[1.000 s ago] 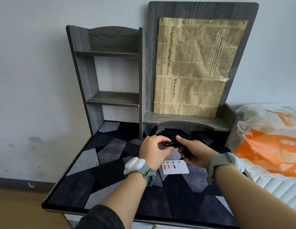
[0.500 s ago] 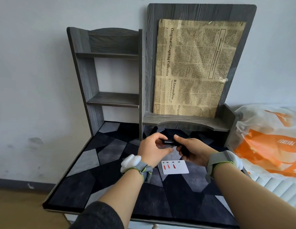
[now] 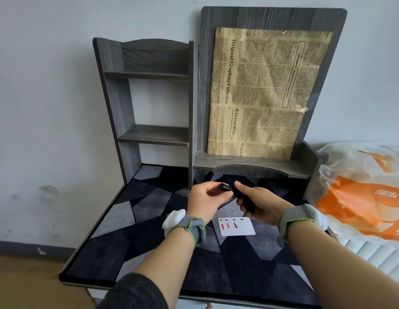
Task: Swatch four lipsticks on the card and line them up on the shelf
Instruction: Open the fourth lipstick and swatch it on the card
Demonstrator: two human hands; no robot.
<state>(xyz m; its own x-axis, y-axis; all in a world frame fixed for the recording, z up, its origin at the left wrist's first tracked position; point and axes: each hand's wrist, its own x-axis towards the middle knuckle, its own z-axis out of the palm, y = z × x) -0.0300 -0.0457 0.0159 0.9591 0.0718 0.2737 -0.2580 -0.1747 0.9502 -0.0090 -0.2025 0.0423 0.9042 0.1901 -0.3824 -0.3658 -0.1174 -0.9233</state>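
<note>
My right hand (image 3: 258,205) grips a black lipstick tube (image 3: 244,198) above the table. My left hand (image 3: 205,201) pinches the black cap (image 3: 226,187) at the tube's far end. Just below my hands lies the white swatch card (image 3: 240,228), numbered along its top edge and carrying three red streaks on its left half. Dark upright shapes, possibly more lipsticks (image 3: 209,176), stand in the shadow under the grey shelf (image 3: 249,167); I cannot tell them apart.
A taller grey shelf unit (image 3: 149,134) stands at the back left against the wall. A newspaper sheet (image 3: 265,94) covers the back panel. An orange and white plastic bag (image 3: 361,197) lies to the right. The table carries a dark geometric mat (image 3: 131,219).
Both hands have risen slightly toward the shelf. The red tip seen between my hands a second ago is hidden; the cap now sits on the tube.
</note>
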